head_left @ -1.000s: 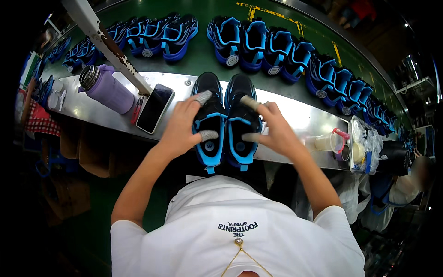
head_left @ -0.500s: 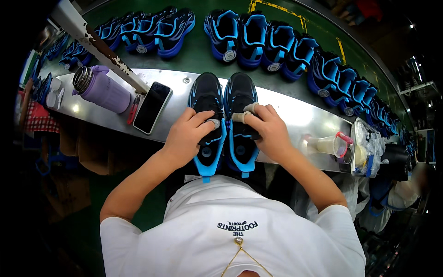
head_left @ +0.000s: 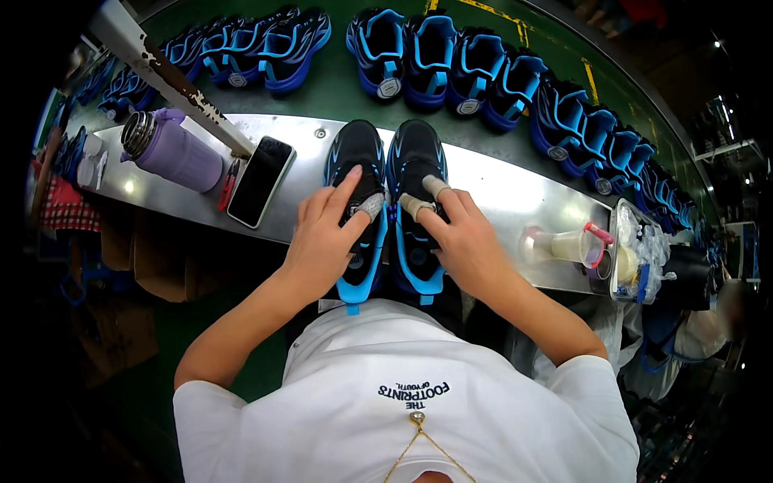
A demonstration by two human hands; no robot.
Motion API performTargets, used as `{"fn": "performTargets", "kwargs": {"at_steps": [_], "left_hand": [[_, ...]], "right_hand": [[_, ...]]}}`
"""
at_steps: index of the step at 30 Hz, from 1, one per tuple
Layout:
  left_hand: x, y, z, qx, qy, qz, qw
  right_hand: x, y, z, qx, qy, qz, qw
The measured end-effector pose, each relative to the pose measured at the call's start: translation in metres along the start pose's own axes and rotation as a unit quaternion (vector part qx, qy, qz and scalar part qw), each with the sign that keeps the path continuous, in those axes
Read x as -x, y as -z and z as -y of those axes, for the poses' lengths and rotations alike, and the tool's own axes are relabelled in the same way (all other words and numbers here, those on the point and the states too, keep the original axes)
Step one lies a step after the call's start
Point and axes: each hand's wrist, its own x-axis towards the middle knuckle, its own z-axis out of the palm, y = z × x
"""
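Observation:
Two black sports shoes with bright blue collars lie side by side, toes away from me: the left shoe (head_left: 354,145) and the right shoe (head_left: 415,146). On the left shoe's upper rests my left hand (head_left: 316,245), its index finger stretched forward and its thumb, wrapped in grey, apart near the shoe's opening. Tan covers sit on the thumb and index finger of my right hand (head_left: 475,249). Those two fingers are spread and touch the right shoe around its tongue. Parts of both shoe openings are hidden under my hands.
A metal ledge (head_left: 499,193) runs across. On its left are a purple bottle (head_left: 181,153), red-handled snips (head_left: 229,185) and a phone (head_left: 262,181). To the right stand a clear cup (head_left: 568,245) and a tray of plastic bags (head_left: 636,249). Beyond, rows of similar shoes (head_left: 429,60) line a green surface.
My fingers have spread wider on the shoes. The left index finger has stretched toward the toe, and the right fingers have shifted slightly. The whole view has moved a little.

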Motion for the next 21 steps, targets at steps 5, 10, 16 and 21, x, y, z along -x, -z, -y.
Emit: {"fn": "performTargets", "kwargs": {"at_steps": [5,10,16,21], "left_hand": [[0.000,-0.010,-0.003,-0.032,-0.084,-0.009,0.996],[0.004,0.009,-0.021,0.038,-0.052,0.049,0.997],[-0.026,0.016,-0.001,0.207,0.034,0.090,0.974],[-0.011,0.009,-0.014,0.151,0.028,0.036,0.987]], "right_hand": [[0.012,-0.002,-0.003,0.011,0.038,-0.009,0.999],[0.022,0.019,0.004,-0.047,0.025,0.046,0.998],[0.001,0.034,-0.026,-0.196,-0.046,0.094,0.975],[0.008,0.035,-0.019,-0.092,-0.055,0.040,0.993]]}}
